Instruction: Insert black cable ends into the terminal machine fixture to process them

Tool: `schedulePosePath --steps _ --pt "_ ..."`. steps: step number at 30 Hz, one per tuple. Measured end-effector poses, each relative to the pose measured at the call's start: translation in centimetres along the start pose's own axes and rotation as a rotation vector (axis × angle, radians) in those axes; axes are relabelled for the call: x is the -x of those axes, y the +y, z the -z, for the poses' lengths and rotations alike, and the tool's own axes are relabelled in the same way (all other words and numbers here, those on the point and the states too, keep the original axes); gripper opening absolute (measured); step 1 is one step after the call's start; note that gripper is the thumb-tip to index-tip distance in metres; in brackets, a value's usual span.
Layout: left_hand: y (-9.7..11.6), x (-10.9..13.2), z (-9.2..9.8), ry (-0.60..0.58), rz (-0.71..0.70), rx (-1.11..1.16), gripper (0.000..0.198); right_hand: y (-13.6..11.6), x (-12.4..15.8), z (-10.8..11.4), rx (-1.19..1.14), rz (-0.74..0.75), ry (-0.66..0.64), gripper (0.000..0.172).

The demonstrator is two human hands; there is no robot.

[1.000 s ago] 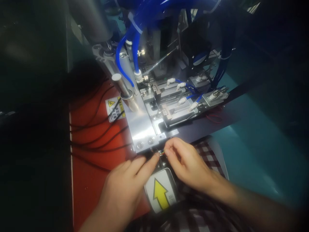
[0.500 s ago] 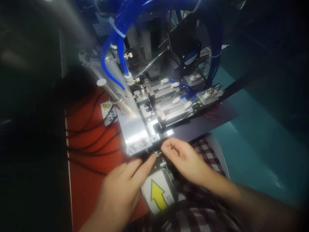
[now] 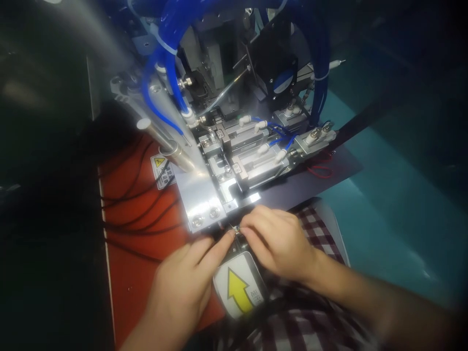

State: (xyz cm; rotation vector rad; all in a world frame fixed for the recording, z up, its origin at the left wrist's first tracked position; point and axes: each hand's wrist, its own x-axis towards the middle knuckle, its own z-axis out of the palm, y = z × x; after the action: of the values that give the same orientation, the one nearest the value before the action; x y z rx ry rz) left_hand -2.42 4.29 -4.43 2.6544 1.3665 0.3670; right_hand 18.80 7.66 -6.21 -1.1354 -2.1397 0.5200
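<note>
My left hand lies low on the red surface, its forefinger stretched toward a tiny bundle of coloured wires at the front edge of a shiny metal plate. My right hand comes in from the right, fingers curled in a pinch at the same wire ends. The fingertips of both hands meet there, just below the machine's fixture. The wires themselves are mostly hidden by the fingers.
A white label with a yellow arrow sits just below the hands. Black cables run across the red mat on the left. Blue air hoses and pneumatic parts rise behind. A teal surface lies to the right.
The view has shifted so the machine sits lower left in frame. My right hand's fingers have closed down further over the wire ends, covering the coloured tips; the left forefinger stays at them.
</note>
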Motion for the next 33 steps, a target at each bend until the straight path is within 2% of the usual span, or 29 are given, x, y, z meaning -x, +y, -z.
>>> schedulePosePath --steps 4,8,11,13,16,18,20,25,33 --pt "0.1 -0.2 -0.1 0.028 -0.009 -0.005 0.04 0.2 0.2 0.0 0.051 0.053 0.017 0.017" --pt "0.2 -0.2 -0.3 0.055 0.008 0.007 0.04 -0.2 0.1 -0.2 -0.101 -0.055 0.016 0.017" --pt "0.3 -0.2 -0.3 0.025 -0.003 0.003 0.04 -0.7 0.0 -0.5 -0.227 -0.231 0.034 0.014" --pt "0.4 -0.1 -0.4 0.02 0.002 0.004 0.041 -0.9 -0.3 -0.7 -0.338 -0.41 0.014 0.013" --pt "0.3 0.0 -0.6 0.039 0.028 0.001 0.045 -0.9 -0.9 -0.7 -0.619 -0.727 -0.124 0.014" --pt "0.3 0.0 -0.6 0.02 0.022 -0.009 0.047 -0.6 -1.3 -0.5 -0.773 -0.864 -0.226 0.014" --pt "0.1 -0.1 -0.4 -0.033 0.005 -0.016 0.049 -0.2 -1.4 -0.3 -0.827 -0.896 -0.253 0.015" --pt "-0.1 -0.1 0.0 -0.106 0.017 0.003 0.05 0.1 -0.3 -0.1 -0.777 -0.801 -0.11 0.017" --pt "-0.1 0.0 -0.1 -0.08 0.032 0.037 0.046 -0.7 -0.1 -0.2 -0.966 -0.927 -0.129 0.014"
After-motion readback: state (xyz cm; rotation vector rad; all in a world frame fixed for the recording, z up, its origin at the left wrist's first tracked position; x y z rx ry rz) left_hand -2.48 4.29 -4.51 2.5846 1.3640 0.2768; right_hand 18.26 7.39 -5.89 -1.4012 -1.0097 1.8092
